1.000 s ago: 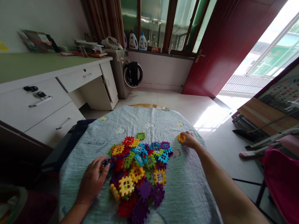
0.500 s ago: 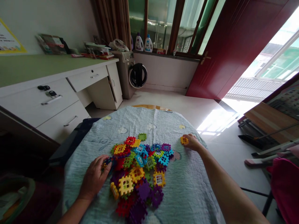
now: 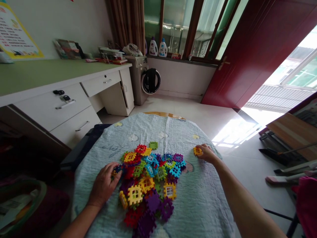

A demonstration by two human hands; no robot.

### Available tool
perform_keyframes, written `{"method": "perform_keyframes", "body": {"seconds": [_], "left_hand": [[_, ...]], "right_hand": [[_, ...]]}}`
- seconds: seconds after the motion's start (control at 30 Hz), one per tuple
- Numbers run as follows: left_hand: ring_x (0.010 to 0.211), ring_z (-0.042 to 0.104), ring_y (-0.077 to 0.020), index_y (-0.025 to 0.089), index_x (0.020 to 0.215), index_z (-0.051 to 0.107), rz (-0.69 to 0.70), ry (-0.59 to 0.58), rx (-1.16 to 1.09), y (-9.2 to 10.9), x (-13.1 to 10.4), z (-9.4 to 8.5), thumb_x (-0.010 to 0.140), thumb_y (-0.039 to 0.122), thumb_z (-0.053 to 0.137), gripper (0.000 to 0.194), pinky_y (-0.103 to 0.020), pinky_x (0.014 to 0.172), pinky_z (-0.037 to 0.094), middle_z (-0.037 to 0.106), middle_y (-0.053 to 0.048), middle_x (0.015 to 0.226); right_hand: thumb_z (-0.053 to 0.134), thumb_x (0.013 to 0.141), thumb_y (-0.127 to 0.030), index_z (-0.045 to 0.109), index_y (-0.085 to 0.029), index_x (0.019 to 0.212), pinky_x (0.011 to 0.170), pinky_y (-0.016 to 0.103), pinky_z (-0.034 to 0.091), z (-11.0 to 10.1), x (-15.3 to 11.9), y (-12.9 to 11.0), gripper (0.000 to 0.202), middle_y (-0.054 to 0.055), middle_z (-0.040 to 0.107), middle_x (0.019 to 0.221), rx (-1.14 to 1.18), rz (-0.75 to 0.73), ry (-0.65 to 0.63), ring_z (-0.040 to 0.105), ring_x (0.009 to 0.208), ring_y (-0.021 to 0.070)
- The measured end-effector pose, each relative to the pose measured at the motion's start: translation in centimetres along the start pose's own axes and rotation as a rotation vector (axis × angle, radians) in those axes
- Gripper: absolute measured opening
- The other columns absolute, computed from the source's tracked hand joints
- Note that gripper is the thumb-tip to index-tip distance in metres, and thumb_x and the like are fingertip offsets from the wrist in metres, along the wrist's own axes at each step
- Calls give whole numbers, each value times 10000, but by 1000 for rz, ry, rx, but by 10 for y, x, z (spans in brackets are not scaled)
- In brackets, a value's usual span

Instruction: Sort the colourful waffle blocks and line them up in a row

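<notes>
A heap of coloured plastic window-shaped blocks, red, yellow, green, blue and purple, lies on the cloth-covered table [image 3: 198, 198]. At the heap's left edge, my left hand [image 3: 105, 183] curls its fingers over dark blue and yellow blocks [image 3: 117, 170]. On the table's right side my right hand [image 3: 206, 154] has its fingers closed on an orange-yellow block [image 3: 197, 151], apart from the heap. A green block [image 3: 153, 145] lies just behind the pile. Near the front are a pale yellow block [image 3: 135, 195] and a purple block [image 3: 153, 201].
A desk with white drawers [image 3: 71, 122] stands at the left, beside a washing machine [image 3: 138, 76]. Below at the left is an open bin [image 3: 41, 198]. A red door [image 3: 237, 56] and a broom [image 3: 274, 155] are at the right.
The whole view has shifted slightly, so the scene sits a little further right. Both hands keep nearly the same places, and the orange-yellow block now lies flatter at my right fingertips.
</notes>
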State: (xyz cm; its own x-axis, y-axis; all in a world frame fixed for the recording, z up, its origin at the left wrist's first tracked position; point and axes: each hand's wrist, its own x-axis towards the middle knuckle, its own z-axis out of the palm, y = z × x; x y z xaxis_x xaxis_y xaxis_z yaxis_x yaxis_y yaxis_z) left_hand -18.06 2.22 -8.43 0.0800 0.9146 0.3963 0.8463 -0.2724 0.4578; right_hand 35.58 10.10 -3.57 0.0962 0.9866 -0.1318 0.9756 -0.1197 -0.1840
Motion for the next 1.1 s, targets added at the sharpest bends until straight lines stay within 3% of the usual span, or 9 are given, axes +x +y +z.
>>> {"method": "perform_keyframes", "body": {"seconds": [0.13,0.27,0.4,0.57,0.67,0.83,0.93,1.1], "left_hand": [[1100,594,-262,207,1105,569,0,-3,10,0,0,-1,891,478,488,356,-435,1012,463,637,-101,1133],[1099,596,-266,203,1107,572,17,-2,21,2,0,-2,893,480,480,363,-440,1007,466,636,-102,1129],[1091,597,-268,201,1111,570,24,-4,36,5,1,-3,899,479,467,364,-444,1001,469,634,-102,1131],[1086,594,-267,198,1117,565,10,-3,31,9,2,-4,912,486,441,375,-456,992,475,630,-104,1136],[1088,593,-270,202,1122,561,-9,2,8,10,1,-5,913,487,441,372,-459,992,476,631,-104,1137],[1117,581,-278,200,1148,553,-40,3,-47,14,2,-7,918,479,444,378,-481,1010,463,627,-112,1163],[1140,571,-278,196,1167,551,-42,3,-73,15,2,-7,914,480,454,392,-486,1023,455,622,-116,1186],[1195,548,-274,203,1179,561,-54,-10,-99,17,3,-8,914,488,455,403,-486,1056,433,606,-113,1224]], "right_hand": [[695,657,-252,587,-274,1306,892,401,387,-5,-5,-5,658,92,553,1297,6,33,15,514,1106,306],[639,712,-230,559,-216,1326,954,411,394,-3,-20,-27,619,116,552,1294,139,-50,164,513,1152,293],[591,817,-334,614,-212,1243,1008,400,392,12,-40,-77,444,101,584,1264,302,-213,174,533,1167,255],[513,897,-482,582,-266,1316,1054,471,327,25,-55,-149,476,98,535,1389,354,-152,43,427,1305,301],[507,903,-473,599,-301,1297,1066,497,296,27,-63,-175,440,73,572,1355,318,-177,-40,437,1291,302],[527,869,-329,715,-298,1065,1076,496,291,33,-88,-181,273,41,590,1323,343,-202,-5,464,1255,286],[507,806,-183,719,-276,995,1083,487,302,36,-105,-173,299,41,555,1360,412,-259,50,451,1276,274],[512,801,-197,714,-252,889,1086,509,327,31,-132,-157,227,70,589,1300,627,-314,50,493,1255,282]]}}
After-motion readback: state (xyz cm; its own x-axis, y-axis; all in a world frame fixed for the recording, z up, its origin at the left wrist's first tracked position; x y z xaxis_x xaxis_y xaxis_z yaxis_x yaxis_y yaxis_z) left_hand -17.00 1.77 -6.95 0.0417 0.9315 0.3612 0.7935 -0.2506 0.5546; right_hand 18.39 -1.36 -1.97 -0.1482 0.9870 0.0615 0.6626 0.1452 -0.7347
